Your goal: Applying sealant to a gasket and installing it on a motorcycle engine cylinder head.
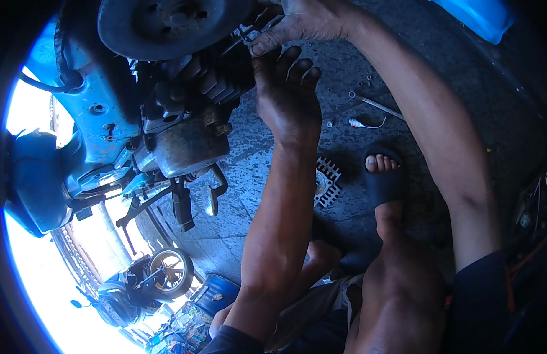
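Note:
My left hand (288,100) is raised beside the dark finned engine (214,85) of a light-blue vehicle, palm upward, fingers loosely curled and apart, its thumb tip close to my right thumb. My right hand (291,26) reaches in from the right, thumb and fingers closed around a small metal part beside the round black wheel-like piece (138,26); I cannot make out that part clearly. A finned metal engine piece (326,180) lies on the floor below my hands, with a long rod-like tool (377,106) and small fasteners (329,124) nearby.
A small crumpled pale item (362,123) lies on the tiled floor (244,177) near my sandaled foot (382,177). A parked motorcycle (132,283) and a blue barrel (214,295) are at lower left, a blue panel (474,15) at top right.

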Demonstrator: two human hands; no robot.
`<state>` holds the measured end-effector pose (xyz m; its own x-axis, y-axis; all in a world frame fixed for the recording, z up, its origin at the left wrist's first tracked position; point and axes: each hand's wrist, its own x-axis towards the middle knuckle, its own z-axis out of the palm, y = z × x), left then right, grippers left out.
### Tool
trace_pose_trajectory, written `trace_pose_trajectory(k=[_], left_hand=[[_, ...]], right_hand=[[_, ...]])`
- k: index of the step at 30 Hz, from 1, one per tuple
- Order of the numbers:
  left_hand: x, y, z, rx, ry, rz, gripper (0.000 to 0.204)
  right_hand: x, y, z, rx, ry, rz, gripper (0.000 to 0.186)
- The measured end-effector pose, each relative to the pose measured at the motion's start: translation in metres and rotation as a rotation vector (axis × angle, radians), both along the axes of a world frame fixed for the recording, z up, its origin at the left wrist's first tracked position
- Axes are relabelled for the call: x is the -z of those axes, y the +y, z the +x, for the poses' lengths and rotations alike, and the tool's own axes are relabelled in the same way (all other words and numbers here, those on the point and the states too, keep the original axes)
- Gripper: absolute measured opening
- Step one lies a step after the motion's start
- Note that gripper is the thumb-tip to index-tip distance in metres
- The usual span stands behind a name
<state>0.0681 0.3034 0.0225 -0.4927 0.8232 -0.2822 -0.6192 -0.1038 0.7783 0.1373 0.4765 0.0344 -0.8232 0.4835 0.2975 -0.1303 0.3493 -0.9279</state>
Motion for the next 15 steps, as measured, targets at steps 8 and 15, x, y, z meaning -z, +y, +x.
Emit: trace_pose_trajectory(k=[8,15], left_hand=[[-0.0014,0.0029,0.0048,-0.027,0.020,-0.060,0.069],[-0.0028,0.0053,0.0053,-0.077,0.023,-0.122,0.067]], right_hand=[[0.0032,-0.0008,0.0017,0.011,-0.045,0.003,0.090],[0.0041,-0.0060,-0.0002,0.084,-0.022,0.061,0.099]])
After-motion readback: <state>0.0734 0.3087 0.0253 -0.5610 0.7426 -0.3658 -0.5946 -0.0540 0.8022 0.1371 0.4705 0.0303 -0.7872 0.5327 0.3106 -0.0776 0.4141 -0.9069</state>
